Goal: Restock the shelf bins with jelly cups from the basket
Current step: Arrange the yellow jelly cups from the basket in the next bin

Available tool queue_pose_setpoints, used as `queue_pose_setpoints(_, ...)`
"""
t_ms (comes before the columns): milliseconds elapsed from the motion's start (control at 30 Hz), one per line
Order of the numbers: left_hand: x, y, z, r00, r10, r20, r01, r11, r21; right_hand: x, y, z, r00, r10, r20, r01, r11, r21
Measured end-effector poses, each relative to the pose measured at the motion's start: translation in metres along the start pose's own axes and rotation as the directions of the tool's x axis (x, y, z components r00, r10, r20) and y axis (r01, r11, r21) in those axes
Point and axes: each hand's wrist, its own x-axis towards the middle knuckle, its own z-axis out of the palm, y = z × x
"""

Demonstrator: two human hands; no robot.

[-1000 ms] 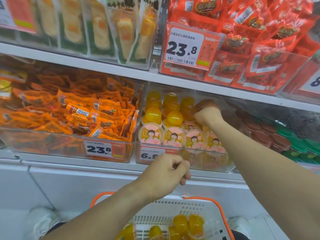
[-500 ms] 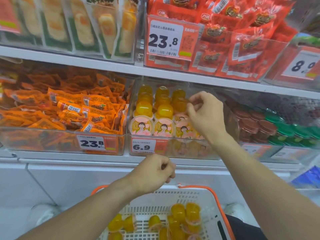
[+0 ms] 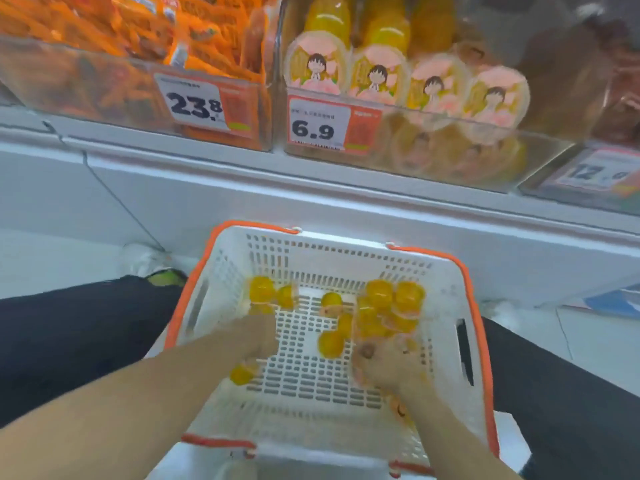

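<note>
1. Both hands have dropped from shelf height into the basket (image 3: pixel 446 282) since half a second ago; the view has tipped down with them.
2. Jelly cups (image 3: pixel 394 299): loose yellow cups on the basket floor, the main heap at 1 o'clock from basket centre, a pair at 11 o'clock, one single near centre (image 3: pixel 330 344), one at 8 o'clock beside the left forearm.
3. Handling, as a judgement: light, small, rigid-walled plastic with a thin film lid; smooth and likely slippery. Best pinched across the side wall, or scooped several to a palm; avoid pressing the lid.
4. Left hand (image 3: pixel 256 336): knuckles down near the 11 o'clock pair. Blurred; cannot tell whether it grasps anything.
5. Right hand (image 3: pixel 384 365): fingers curled over the near edge of the heap, something pale and orange beneath. Too smeared to tell whether it holds anything.
6. Shelf bin (image 3: pixel 450 150) at 12 o'clock above the basket: clear-fronted, price tag (image 3: pixel 318 124) reading 6.9, a front row of cartoon-lidded cups, yellow ones stacked behind.
7. Neighbouring bin of orange packets (image 3: pixel 104 32) at 10 o'clock.
</note>
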Motion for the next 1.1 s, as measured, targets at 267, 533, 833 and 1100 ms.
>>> queue_pose_setpoints(267,0.004,-0.016,0.079,0.997,-0.075,0.013,0.067,0.953,0.296,0.015,0.025,0.044,0.991,0.131,0.006,-0.128,0.975,-0.183)
queue_pose_setpoints(533,0.011,-0.029,0.061,0.997,-0.059,-0.044,0.024,0.82,-0.572,0.01,0.03,0.072,0.992,0.088,-0.085,-0.121,0.823,-0.555)
queue_pose_setpoints(833,-0.024,0.019,0.038,0.978,0.172,0.121,0.171,-0.309,-0.935,0.025,-0.011,0.064,0.872,0.426,0.241,-0.478,0.636,0.605)
queue_pose_setpoints(1100,-0.066,0.026,-0.029,0.967,0.219,0.129,0.146,-0.067,-0.987,0.01,-0.102,-0.008,0.987,-0.06,0.15,-0.134,0.213,0.968)
